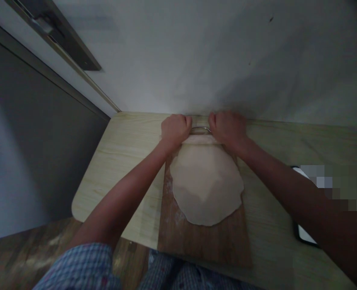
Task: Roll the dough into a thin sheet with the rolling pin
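A thin, pale sheet of rolled-out dough [207,185] lies on a brown wooden cutting board [205,245], its outline roughly round with uneven edges. Across the dough's far end runs a pale rolling pin [203,139], mostly covered by my hands. My left hand [176,128] is closed over the pin's left part. On the right part, my right hand [228,127] is closed too, fingers curled down out of sight. Between the hands, the board's metal handle [200,128] shows beyond the pin. White flour marks the board left of the dough.
The board rests on a light wood table [121,157] pushed against a white wall [172,60]. Partly behind my right forearm lies a dark-edged device with a pale screen [307,235]. A door handle plate [72,44] is at upper left.
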`<action>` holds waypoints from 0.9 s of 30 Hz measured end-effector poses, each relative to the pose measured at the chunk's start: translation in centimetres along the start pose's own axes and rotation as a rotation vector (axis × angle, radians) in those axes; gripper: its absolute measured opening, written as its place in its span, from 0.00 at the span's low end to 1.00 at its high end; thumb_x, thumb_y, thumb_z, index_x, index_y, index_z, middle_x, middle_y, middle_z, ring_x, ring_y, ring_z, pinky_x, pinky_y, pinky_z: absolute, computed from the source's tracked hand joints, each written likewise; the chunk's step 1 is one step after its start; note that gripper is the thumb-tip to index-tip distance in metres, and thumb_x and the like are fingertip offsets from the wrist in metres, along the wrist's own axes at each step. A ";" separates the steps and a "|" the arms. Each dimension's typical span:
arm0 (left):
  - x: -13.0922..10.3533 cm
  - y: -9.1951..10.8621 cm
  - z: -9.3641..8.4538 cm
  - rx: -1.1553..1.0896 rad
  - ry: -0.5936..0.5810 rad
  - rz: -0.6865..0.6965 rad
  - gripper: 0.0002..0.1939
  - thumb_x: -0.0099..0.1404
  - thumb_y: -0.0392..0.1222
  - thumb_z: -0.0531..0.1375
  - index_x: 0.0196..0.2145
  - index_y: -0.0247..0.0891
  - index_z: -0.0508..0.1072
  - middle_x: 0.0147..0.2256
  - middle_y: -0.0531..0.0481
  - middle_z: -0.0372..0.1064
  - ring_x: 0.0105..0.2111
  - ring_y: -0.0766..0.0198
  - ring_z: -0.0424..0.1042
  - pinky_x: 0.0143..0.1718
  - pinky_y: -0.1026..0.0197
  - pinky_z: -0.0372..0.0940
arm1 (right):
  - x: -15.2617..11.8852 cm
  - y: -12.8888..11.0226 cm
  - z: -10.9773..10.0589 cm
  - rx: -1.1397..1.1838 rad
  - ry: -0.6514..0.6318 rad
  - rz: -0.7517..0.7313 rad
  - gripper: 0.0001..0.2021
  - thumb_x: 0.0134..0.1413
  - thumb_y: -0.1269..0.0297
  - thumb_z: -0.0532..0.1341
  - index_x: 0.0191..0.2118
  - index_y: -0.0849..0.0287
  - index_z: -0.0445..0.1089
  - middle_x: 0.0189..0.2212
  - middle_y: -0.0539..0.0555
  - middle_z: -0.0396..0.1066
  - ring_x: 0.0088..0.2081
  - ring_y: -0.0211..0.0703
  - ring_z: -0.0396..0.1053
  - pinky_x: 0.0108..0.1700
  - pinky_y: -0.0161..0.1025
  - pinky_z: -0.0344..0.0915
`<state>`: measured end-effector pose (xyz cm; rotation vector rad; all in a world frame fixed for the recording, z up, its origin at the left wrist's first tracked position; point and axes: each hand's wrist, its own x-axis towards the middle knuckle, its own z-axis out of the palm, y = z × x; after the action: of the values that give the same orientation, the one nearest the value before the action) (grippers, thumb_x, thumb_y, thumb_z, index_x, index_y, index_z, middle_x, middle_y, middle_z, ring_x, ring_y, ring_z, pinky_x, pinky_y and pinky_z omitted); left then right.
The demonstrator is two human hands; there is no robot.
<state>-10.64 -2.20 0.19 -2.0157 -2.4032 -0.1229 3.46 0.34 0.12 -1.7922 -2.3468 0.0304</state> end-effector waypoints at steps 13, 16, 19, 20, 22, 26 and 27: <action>2.0 0.1 -0.1 -0.013 0.048 0.000 0.25 0.65 0.45 0.36 0.38 0.33 0.70 0.38 0.39 0.69 0.39 0.55 0.68 0.37 0.58 0.59 | 1.3 -0.3 -0.5 0.005 -0.022 -0.029 0.27 0.58 0.62 0.36 0.40 0.71 0.70 0.36 0.68 0.70 0.38 0.52 0.67 0.37 0.45 0.59; 1.4 -0.1 0.2 -0.029 0.054 0.026 0.25 0.65 0.44 0.35 0.38 0.34 0.69 0.37 0.39 0.70 0.37 0.56 0.68 0.35 0.59 0.59 | 0.6 -0.2 -0.4 0.008 -0.016 -0.053 0.24 0.57 0.64 0.38 0.38 0.68 0.70 0.37 0.65 0.70 0.37 0.49 0.67 0.36 0.41 0.59; 0.2 -0.3 0.3 -0.034 0.067 0.032 0.22 0.65 0.44 0.37 0.39 0.35 0.68 0.37 0.41 0.70 0.37 0.58 0.68 0.34 0.60 0.59 | -0.5 -0.1 -0.4 0.000 -0.019 -0.059 0.22 0.57 0.65 0.39 0.39 0.67 0.69 0.37 0.64 0.70 0.38 0.48 0.67 0.36 0.40 0.58; -0.3 -0.3 0.3 -0.030 0.073 0.032 0.21 0.65 0.44 0.38 0.39 0.35 0.68 0.37 0.41 0.70 0.38 0.58 0.68 0.34 0.60 0.59 | -0.9 -0.2 -0.4 -0.007 -0.023 -0.062 0.22 0.57 0.65 0.40 0.39 0.67 0.69 0.38 0.64 0.70 0.38 0.47 0.66 0.37 0.40 0.58; -1.4 -0.3 0.3 -0.014 0.088 0.031 0.21 0.64 0.45 0.39 0.40 0.35 0.67 0.38 0.42 0.69 0.39 0.57 0.67 0.34 0.60 0.59 | -1.9 -0.4 -0.6 -0.024 -0.024 -0.068 0.22 0.57 0.64 0.39 0.38 0.66 0.69 0.38 0.63 0.70 0.38 0.47 0.66 0.37 0.40 0.57; -4.1 -0.3 0.4 0.008 0.119 0.020 0.22 0.64 0.45 0.39 0.38 0.35 0.68 0.38 0.42 0.68 0.39 0.55 0.66 0.36 0.57 0.59 | -4.4 -1.0 -0.8 -0.049 -0.008 -0.052 0.23 0.58 0.61 0.39 0.38 0.63 0.69 0.37 0.62 0.71 0.38 0.47 0.66 0.36 0.40 0.57; -4.7 -0.3 0.4 0.006 0.126 0.023 0.21 0.64 0.45 0.39 0.38 0.35 0.69 0.38 0.42 0.68 0.39 0.55 0.66 0.37 0.56 0.58 | -5.0 -1.1 -0.8 -0.050 -0.004 -0.047 0.23 0.58 0.61 0.39 0.38 0.63 0.69 0.37 0.61 0.71 0.38 0.47 0.66 0.36 0.40 0.57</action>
<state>-10.05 -6.89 -0.50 -1.9681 -2.3017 -0.2350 3.78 -4.81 0.35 -1.7606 -2.4122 -0.0318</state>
